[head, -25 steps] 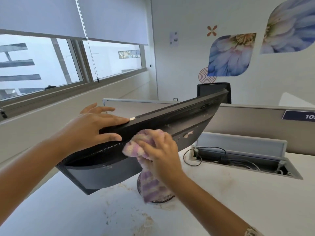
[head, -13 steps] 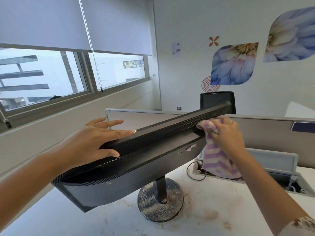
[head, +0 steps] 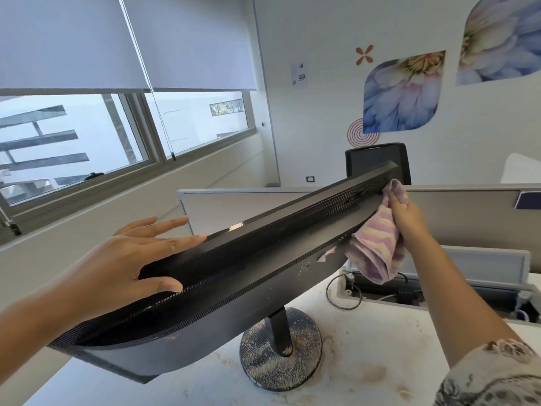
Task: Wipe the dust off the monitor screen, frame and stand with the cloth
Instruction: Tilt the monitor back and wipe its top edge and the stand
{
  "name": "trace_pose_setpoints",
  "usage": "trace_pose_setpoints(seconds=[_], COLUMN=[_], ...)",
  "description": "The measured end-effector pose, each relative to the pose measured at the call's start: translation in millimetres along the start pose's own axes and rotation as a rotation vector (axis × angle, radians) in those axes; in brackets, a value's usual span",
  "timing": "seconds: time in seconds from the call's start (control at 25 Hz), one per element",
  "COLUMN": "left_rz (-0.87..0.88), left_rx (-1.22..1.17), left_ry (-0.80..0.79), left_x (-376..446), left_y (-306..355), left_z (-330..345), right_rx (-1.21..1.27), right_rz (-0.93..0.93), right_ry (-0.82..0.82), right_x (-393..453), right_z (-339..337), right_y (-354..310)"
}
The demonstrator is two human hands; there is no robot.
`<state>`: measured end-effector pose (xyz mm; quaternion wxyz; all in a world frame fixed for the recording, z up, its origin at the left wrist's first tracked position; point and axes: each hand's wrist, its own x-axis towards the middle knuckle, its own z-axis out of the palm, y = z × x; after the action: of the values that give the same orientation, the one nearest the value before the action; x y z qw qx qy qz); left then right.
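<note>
Gripping the striped cloth [head: 377, 244], right hand [head: 408, 216] presses it to the monitor [head: 234, 276] back near its 2 o'clock end. Monitor's long axis runs 8 to 2 o'clock. Left hand [head: 117, 268], fingers spread flat, braces the 8 o'clock end. Dusty stand base [head: 281, 358] on the table [head: 380, 347] sits at 7 o'clock from the cloth, nearer the right hand.

No legible text, brand or number can be made out. A small paper notice [head: 299, 75] is fixed on the white wall to the left of the large flower decal [head: 401, 93], but its print is too small to be read. A dark blue label [head: 528, 199] is seen on the desk partition [head: 456, 212] below that decal, with no characters showing.
</note>
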<state>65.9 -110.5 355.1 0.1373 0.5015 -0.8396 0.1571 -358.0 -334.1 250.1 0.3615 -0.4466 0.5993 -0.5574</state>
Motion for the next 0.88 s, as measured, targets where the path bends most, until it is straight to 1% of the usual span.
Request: trace_pose_setpoints(seconds=[0.04,0.08,0.2,0.32,0.4,0.52,0.56,0.64,0.68,0.8,0.88], left_rz=[0.004,0.008,0.022,0.080,0.096,0.083,0.082,0.060,0.044,0.022,0.015], left_rx=[0.011,0.020,0.030,0.051,0.062,0.065,0.074,0.075,0.068,0.068,0.072], left_ry=[-0.003,-0.005,-0.020,-0.041,-0.038,-0.029,-0.025,-0.028,-0.024,-0.014,-0.009], left_x=[-2,-4,-2,-2,-2,-3,-3,-4,-4,-9,-9], left_y=[-2,-5,-13,-18,-19,-18,-16,-10,-7,3,9], left_z=[2,4,6,10,11,9,8,5,4,4,1], right_rx=[0.081,0.105,0.042,0.029,0.053,0.146,0.152,0.130,0.143,0.400,0.548], right_rz=[0.031,0.050,0.093,0.142,0.211,0.366,0.410,0.464,0.467,0.522,0.567], right_ry=[-0.045,-0.067,-0.117,-0.146,-0.175,-0.205,-0.240,-0.302,-0.304,-0.284,-0.335], right_x=[1,2,0,-3,-3,-5,-8,-19,-26,-60,-94], right_z=[1,2,15,34,43,59,67,87,98,126,142], right_y=[4,11,44,84,101,125,132,142,145,150,155])
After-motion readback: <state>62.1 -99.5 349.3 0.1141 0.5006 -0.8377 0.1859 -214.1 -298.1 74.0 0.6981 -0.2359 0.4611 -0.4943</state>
